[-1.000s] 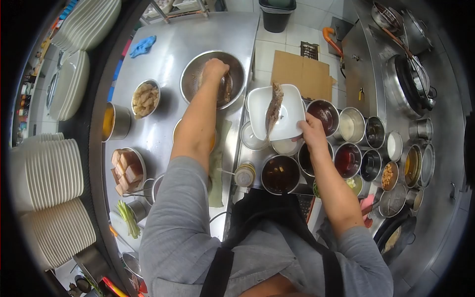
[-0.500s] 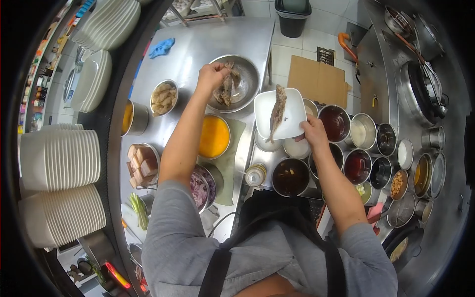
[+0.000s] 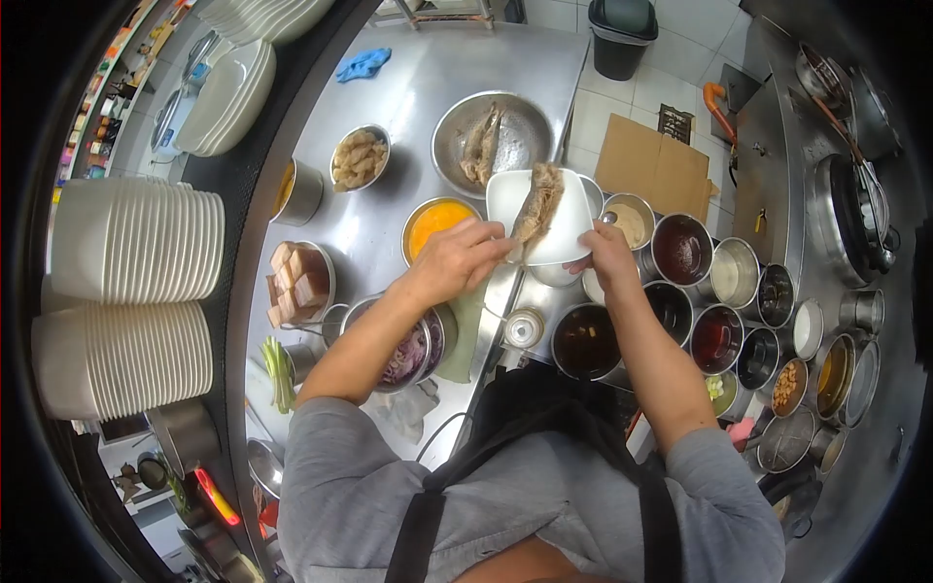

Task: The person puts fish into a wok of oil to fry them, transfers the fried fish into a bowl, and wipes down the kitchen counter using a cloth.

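A white square plate (image 3: pixel 571 233) is held up over the table's edge, its right corner gripped in my right hand (image 3: pixel 609 255). Brown fish (image 3: pixel 540 206) lie lengthwise along the plate's left side; they overlap, so I cannot tell exactly how many. My left hand (image 3: pixel 461 255) is at the plate's left edge, fingers pinched on the lower end of a fish. Beyond the plate stands a steel bowl (image 3: pixel 530 124) with more fish (image 3: pixel 481 146) inside. Partly below my left hand is a bowl of orange-yellow liquid (image 3: pixel 428 225).
On the steel table stand a bowl of pale pieces (image 3: pixel 359 159), a container of pinkish blocks (image 3: pixel 299 284) and chopped purple onion (image 3: pixel 406 358). Several sauce pots (image 3: pixel 682 250) crowd the right. Stacked white dishes (image 3: pixel 136 238) line the left shelf.
My left hand has come from the steel bowl to the plate with a fish, leaving less fish in the bowl. My right hand still holds the plate. The view has shifted slightly.
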A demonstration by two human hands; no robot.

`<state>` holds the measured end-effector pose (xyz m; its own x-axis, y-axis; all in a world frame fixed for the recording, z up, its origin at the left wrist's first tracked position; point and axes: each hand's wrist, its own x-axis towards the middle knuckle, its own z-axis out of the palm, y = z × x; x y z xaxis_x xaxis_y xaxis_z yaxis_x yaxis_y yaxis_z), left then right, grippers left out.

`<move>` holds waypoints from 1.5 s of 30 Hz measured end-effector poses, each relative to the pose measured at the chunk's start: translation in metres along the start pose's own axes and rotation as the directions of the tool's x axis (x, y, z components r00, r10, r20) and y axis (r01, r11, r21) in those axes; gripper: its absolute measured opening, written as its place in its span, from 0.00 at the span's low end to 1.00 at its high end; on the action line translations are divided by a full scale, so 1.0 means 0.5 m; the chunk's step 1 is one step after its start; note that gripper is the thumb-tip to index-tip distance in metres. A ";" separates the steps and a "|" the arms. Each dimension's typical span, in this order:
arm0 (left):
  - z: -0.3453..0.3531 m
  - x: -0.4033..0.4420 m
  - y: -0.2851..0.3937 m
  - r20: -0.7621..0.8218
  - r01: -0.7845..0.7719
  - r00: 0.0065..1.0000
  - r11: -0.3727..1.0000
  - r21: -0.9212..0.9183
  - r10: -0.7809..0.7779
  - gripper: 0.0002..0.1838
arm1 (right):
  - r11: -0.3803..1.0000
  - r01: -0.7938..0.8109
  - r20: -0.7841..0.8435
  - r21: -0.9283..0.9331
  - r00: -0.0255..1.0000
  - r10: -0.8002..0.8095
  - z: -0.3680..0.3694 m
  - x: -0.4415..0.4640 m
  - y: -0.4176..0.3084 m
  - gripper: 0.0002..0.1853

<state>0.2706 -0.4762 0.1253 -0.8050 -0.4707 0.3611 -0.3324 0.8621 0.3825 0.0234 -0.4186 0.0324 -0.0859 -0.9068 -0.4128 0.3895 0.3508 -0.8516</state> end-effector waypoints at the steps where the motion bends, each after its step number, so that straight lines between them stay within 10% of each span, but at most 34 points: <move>1: 0.000 -0.011 0.007 0.031 0.047 0.998 0.999 0.001 -0.047 0.18 | 1.000 -0.007 0.000 -0.002 1.000 0.007 -0.002 -0.004 0.002 0.15; 5: -0.029 -0.033 0.041 0.008 0.081 0.997 0.992 -0.094 -0.081 0.23 | 0.994 0.062 -0.027 -0.092 0.998 -0.065 -0.027 -0.038 0.006 0.14; 12: 0.002 -0.025 0.065 0.199 0.657 0.746 0.655 -0.374 -0.635 0.31 | 0.978 0.125 -0.068 -0.169 0.988 -0.138 -0.036 -0.185 -0.020 0.16; 27: 0.279 -0.338 0.479 0.221 0.667 0.724 0.583 -0.464 -0.653 0.25 | 0.987 0.033 -0.008 -0.158 0.999 -0.035 -0.193 -0.651 0.227 0.17; 33: 0.484 -0.552 0.608 0.499 0.758 0.449 0.020 -0.652 -0.741 0.23 | 0.995 -0.101 -0.119 0.015 0.988 0.102 -0.292 -0.825 0.454 0.28; 43: 0.674 -0.843 0.576 0.522 0.738 -0.058 -0.389 -0.552 -0.851 0.15 | 0.846 -0.518 -0.396 -0.130 0.809 0.434 -0.452 -0.944 0.740 0.24; 45: 0.718 -0.893 0.538 0.496 0.506 -0.151 -0.498 -0.705 -0.855 0.15 | 0.825 -0.544 -0.402 -0.152 0.797 0.451 -0.498 -0.919 0.805 0.24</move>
<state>0.3644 0.0332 -0.2382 0.1617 -0.5730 -0.8034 0.1047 -0.7996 0.5914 -0.0088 0.1974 -0.2010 -0.2618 -0.4702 -0.8428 0.2290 0.8181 -0.5275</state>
